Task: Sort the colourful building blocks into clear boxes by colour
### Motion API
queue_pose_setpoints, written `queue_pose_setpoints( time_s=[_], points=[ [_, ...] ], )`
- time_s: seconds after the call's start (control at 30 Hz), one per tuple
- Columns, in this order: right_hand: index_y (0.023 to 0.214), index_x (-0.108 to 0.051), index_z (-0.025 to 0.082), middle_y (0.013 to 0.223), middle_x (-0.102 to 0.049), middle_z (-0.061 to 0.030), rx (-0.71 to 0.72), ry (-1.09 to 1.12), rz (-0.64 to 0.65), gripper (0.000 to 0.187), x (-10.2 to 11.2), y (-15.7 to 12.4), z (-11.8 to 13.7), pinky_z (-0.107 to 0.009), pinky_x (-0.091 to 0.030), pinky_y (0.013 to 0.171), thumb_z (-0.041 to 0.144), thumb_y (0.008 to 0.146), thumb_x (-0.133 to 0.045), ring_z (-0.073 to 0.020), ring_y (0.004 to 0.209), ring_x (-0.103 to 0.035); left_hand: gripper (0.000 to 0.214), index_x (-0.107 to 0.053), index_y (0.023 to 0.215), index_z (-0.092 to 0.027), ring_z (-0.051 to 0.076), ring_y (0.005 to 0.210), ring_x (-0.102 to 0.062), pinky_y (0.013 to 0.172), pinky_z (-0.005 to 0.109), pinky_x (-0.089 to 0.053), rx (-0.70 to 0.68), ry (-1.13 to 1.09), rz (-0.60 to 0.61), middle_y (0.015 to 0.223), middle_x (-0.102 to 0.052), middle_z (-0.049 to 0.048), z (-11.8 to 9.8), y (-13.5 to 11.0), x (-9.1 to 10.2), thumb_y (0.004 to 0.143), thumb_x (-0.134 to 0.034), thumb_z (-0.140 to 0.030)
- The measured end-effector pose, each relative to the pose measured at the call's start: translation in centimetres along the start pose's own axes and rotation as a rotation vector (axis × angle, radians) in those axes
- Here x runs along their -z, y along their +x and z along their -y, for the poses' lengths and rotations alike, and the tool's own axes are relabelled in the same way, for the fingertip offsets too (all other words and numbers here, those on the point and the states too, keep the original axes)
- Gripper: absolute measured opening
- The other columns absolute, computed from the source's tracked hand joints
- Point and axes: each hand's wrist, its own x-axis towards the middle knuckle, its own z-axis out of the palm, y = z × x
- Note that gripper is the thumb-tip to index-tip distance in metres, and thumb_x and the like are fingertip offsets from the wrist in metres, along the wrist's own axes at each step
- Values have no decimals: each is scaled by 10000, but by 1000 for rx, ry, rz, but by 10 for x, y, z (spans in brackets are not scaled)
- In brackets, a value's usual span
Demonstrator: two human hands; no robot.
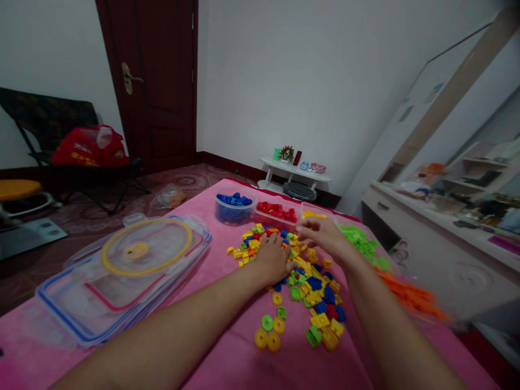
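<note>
A mixed pile of plastic building blocks (309,279) in yellow, blue, green and red lies on a pink cloth (235,352). My left hand (271,260) rests on the pile's left side, fingers spread over the blocks. Just above the pile's far right part, my right hand (323,234) hangs with loosely bent fingers apart; no block shows between them. Beyond the hands stand a round tub of blue blocks (234,208), a clear box of red blocks (277,212) and a box of yellow blocks (313,214), partly hidden by my right hand.
Clear lids (134,271) with coloured rims are stacked at the left. Green blocks (359,241) and orange pieces (410,295) lie along the right edge, past my right forearm. Several round yellow pieces (273,341) lie nearer me. A white dresser (426,227) stands to the right.
</note>
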Motion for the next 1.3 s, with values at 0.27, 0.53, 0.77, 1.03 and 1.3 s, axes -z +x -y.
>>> queue_pose_setpoints(
  time_s=[0.27,0.53,0.77,1.03,1.3],
  points=[
    [844,-659,237,826,-654,4,-42,-811,252,363,6,-51,-29,-220,-343,570,115,501,-657,-149,717,-571,470,-627,1074,-213,281,1197,-385,1006,495,-270,-23,4,65,1173,-546,108,-2,0,13,837,-394,-545],
    [820,-702,227,747,-658,3,73,-628,188,254,0,-48,-31,-216,-363,562,145,612,-580,-129,643,-555,355,-640,1073,-208,195,1018,-545,868,265,-409,-143,-189,235,1145,-577,80,23,9,59,724,-613,-270],
    [825,-638,160,627,-615,6,46,122,-221,197,10,-44,-19,-204,-433,467,237,644,-625,-110,511,-552,291,-704,885,-237,134,630,-592,557,200,-401,-250,-195,652,764,-696,-9,6,2,77,594,-704,-251],
    [874,-582,146,803,-650,-58,-101,1180,-298,230,14,-41,-17,-144,-437,417,140,645,-568,-103,602,-594,446,-700,928,-239,298,812,-635,657,355,-483,-204,112,488,891,-696,95,-20,-4,73,501,-771,-349],
    [749,-627,158,606,-561,28,-37,339,59,171,31,-55,-15,-139,-256,369,264,625,-677,-42,444,-398,229,-714,861,-160,296,817,-639,694,375,-491,-145,148,466,849,-686,151,-28,-3,70,646,-635,-171]
  ],
)
